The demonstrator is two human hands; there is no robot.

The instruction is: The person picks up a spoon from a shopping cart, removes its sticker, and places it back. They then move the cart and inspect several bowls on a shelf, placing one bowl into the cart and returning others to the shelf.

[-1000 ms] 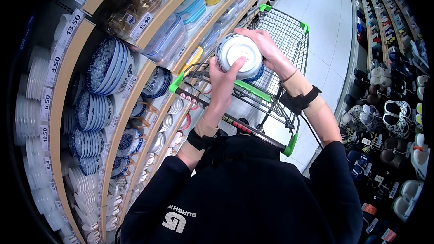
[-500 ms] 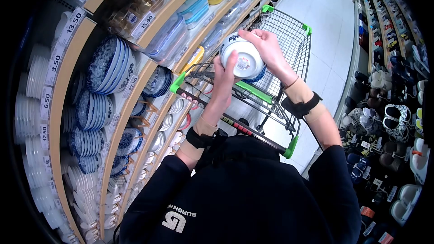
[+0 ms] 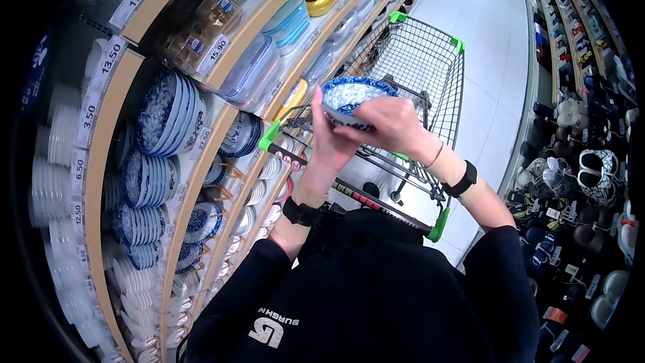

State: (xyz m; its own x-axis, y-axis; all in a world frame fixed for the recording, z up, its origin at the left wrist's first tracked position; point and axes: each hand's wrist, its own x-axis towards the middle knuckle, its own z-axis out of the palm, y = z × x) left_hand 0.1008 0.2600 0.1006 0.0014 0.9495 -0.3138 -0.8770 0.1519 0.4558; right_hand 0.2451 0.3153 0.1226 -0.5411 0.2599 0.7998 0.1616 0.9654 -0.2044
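Note:
A blue-and-white patterned bowl (image 3: 346, 93) is held up over the handle side of the shopping cart, its open side facing up toward me. My left hand (image 3: 329, 134) is closed round the bowl's left side and underside. My right hand (image 3: 393, 124) grips its near right edge, with the fingers bent at the rim. The two hands meet below the bowl. Under and beyond them stands the wire shopping cart (image 3: 420, 44) with green corner pieces.
Shelves (image 3: 195, 154) on the left hold stacked blue-and-white bowls (image 3: 171, 114), plates, plastic boxes (image 3: 250, 70) and glassware, with price labels. Racks of shoes (image 3: 594, 178) line the right side. The pale aisle floor (image 3: 494, 47) runs ahead beside the cart.
The bowl has turned from showing its white base with a label to showing its patterned inside. Both hands have shifted their grip, and my right hand has come down to the near edge.

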